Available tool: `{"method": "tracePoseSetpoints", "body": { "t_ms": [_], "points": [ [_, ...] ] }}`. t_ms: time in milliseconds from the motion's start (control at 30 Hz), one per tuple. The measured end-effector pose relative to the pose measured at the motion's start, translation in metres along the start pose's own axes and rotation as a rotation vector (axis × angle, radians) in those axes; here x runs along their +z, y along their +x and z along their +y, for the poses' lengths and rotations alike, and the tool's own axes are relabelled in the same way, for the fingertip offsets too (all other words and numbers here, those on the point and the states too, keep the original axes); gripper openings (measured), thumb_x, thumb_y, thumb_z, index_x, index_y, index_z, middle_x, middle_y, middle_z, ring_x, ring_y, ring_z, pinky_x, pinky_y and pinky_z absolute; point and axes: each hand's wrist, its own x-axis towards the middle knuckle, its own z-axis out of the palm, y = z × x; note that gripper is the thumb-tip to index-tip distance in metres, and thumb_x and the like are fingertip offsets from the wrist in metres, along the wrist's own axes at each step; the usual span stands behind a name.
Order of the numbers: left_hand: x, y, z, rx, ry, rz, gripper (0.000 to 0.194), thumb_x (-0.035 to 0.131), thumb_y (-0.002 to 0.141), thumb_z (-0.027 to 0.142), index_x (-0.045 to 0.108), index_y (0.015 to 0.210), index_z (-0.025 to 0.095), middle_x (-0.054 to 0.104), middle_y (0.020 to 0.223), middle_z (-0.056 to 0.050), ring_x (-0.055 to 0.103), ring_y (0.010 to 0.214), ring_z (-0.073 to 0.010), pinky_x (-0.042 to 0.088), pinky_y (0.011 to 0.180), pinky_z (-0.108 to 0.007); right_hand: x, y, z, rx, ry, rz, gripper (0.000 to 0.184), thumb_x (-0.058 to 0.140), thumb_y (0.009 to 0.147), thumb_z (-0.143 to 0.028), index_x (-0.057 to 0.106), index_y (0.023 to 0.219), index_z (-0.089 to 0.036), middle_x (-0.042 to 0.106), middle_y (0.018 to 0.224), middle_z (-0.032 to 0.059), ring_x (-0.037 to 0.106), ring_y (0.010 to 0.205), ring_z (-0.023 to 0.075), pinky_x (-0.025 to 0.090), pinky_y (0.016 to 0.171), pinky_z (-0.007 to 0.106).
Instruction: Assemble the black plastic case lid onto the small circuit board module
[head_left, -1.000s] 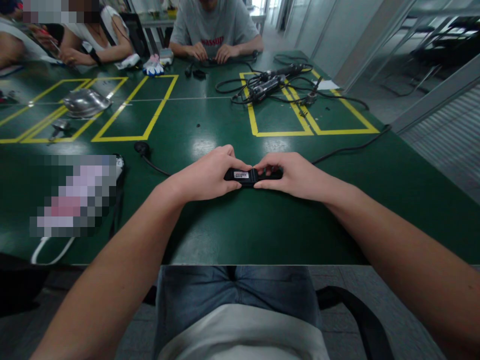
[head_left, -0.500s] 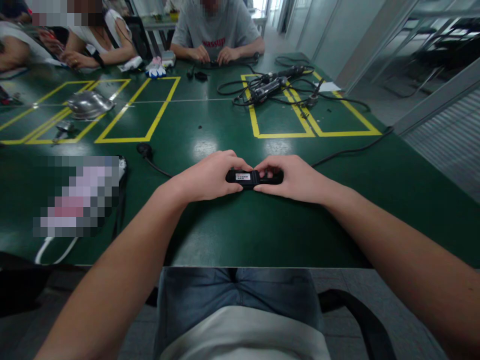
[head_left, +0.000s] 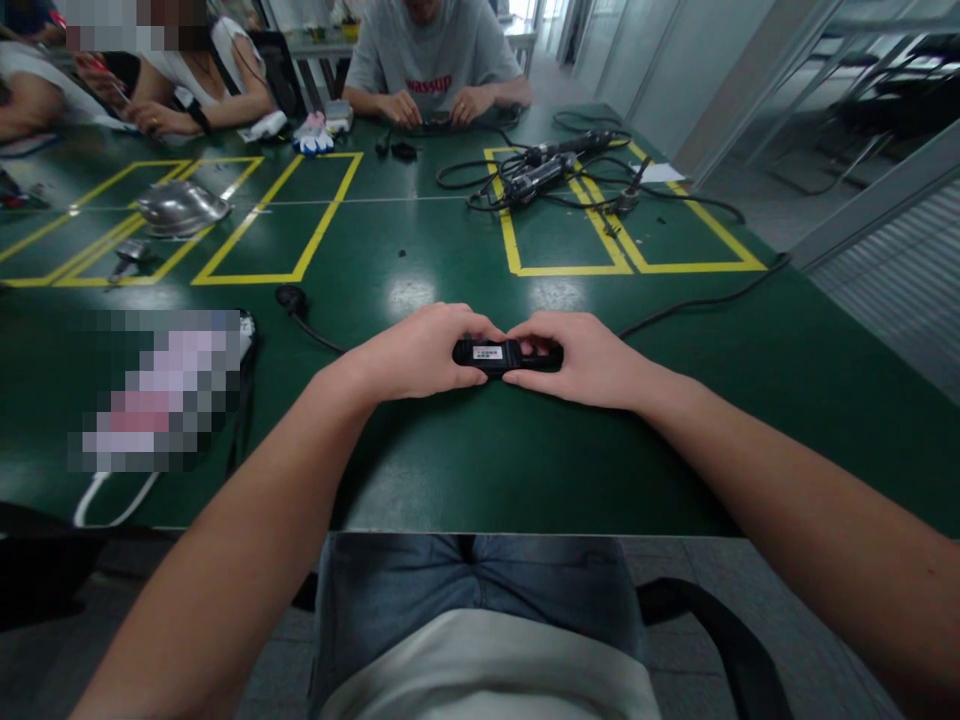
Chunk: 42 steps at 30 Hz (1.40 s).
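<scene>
A small black device [head_left: 501, 354] with a white label lies flat on the green table [head_left: 480, 450], a cable running from it to the right. My left hand [head_left: 420, 352] grips its left end, fingers curled over the top. My right hand [head_left: 581, 358] grips its right end, thumb underneath and fingers over it. Both hands rest on the table in front of me.
A black plug with a cord [head_left: 289, 297] lies left of my hands. Yellow taped boxes mark the table; one holds tangled cables and tools [head_left: 544, 172]. A silver metal part [head_left: 180, 207] sits far left. Other people [head_left: 435, 60] work at the far edge.
Hardly anything differs. My hands stay closed on the black device; the view has shifted slightly.
</scene>
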Motion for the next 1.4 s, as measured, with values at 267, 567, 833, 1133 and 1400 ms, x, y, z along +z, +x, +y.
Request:
{"method": "tracePoseSetpoints", "body": {
  "t_ms": [267,567,833,1133,1400],
  "points": [
    [-0.001,0.000,0.001,-0.021,-0.004,-0.015,0.045,0.080,0.093,0.026,0.083,0.138,0.024,0.084,0.128,-0.007,0.077,0.117,-0.0281,0.056,0.107,-0.037,0.001,0.001,0.000,0.004,-0.009,-0.005,0.036,0.088,0.088,-0.047,0.085,0.113,-0.022,0.079,0.092,0.0049,0.067,0.078,0.0233,0.047,0.075,0.035],
    [-0.004,-0.001,0.005,-0.027,-0.003,-0.019,0.050,0.077,0.096,0.027,0.081,0.146,0.026,0.085,0.132,-0.006,0.078,0.118,-0.0274,0.057,0.108,-0.036,0.003,0.001,0.002,0.051,0.010,-0.010,0.037,0.091,0.085,-0.046,0.083,0.114,-0.023,0.074,0.087,0.0014,0.065,0.076,0.0219,0.045,0.073,0.034],
    [-0.005,0.000,0.007,-0.042,-0.030,-0.025,0.049,0.076,0.096,0.027,0.080,0.145,0.024,0.086,0.134,-0.008,0.079,0.119,-0.0284,0.058,0.110,-0.038,0.002,0.001,0.000,0.055,0.021,-0.015,0.039,0.091,0.085,-0.046,0.082,0.115,-0.023,0.073,0.086,0.0014,0.063,0.075,0.0215,0.045,0.073,0.035],
    [-0.008,-0.001,0.009,-0.080,-0.129,-0.014,0.044,0.069,0.100,0.031,0.081,0.141,0.020,0.088,0.119,-0.008,0.080,0.104,-0.0259,0.060,0.098,-0.036,0.002,0.000,0.000,0.079,0.048,-0.010,0.050,0.091,0.085,-0.045,0.076,0.128,-0.025,0.068,0.084,-0.0014,0.059,0.073,0.0204,0.042,0.071,0.035],
    [-0.003,0.004,-0.001,-0.187,-0.030,0.156,0.042,0.069,0.099,0.024,0.079,0.139,0.019,0.086,0.130,-0.010,0.080,0.118,-0.0288,0.060,0.113,-0.043,0.003,0.000,-0.001,0.109,0.145,0.007,0.078,0.092,0.081,-0.047,0.054,0.146,-0.026,0.068,0.087,-0.0027,0.061,0.073,0.0220,0.045,0.071,0.035]
  ]
}}
